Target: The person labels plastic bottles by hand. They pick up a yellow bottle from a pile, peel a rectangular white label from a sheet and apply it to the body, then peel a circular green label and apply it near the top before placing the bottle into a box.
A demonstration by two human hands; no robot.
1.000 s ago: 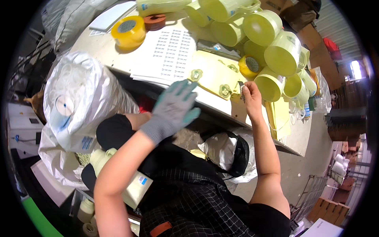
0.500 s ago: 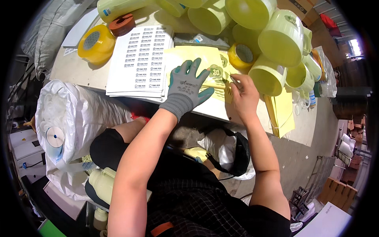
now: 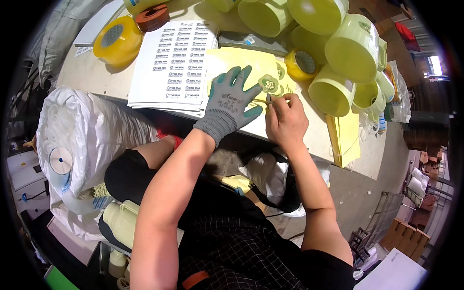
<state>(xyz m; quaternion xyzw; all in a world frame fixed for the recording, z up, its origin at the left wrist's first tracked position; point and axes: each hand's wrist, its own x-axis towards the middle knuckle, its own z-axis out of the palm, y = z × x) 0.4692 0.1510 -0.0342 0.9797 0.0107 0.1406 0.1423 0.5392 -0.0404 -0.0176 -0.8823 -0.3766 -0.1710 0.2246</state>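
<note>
My left hand [image 3: 232, 99], in a grey knitted glove with green fingertips, lies flat with fingers spread on yellow sheets [image 3: 241, 58]. Round green flower-shaped stickers [image 3: 268, 84] show on the sheets just right of its fingertips. My bare right hand [image 3: 287, 118] is closed in a pinch at the sheets' near right part. A small, thin, dark piece [image 3: 268, 98] sticks up from between its thumb and finger; its kind is too small to tell. The sheets' lower edge is partly hidden under both hands.
Left of the sheets lies a stack of printed white label sheets [image 3: 164, 67], with a yellow tape roll [image 3: 116, 41] beyond. Another tape roll [image 3: 302, 65] and pale green pitchers [image 3: 352, 46] stand at the right. Folded yellow sheets [image 3: 344, 137] hang over the table's edge.
My right hand has moved left and toward me along the sheets, closer to my left thumb, still pinched. My left hand stays flat on the sheets. The view has shifted slightly.
</note>
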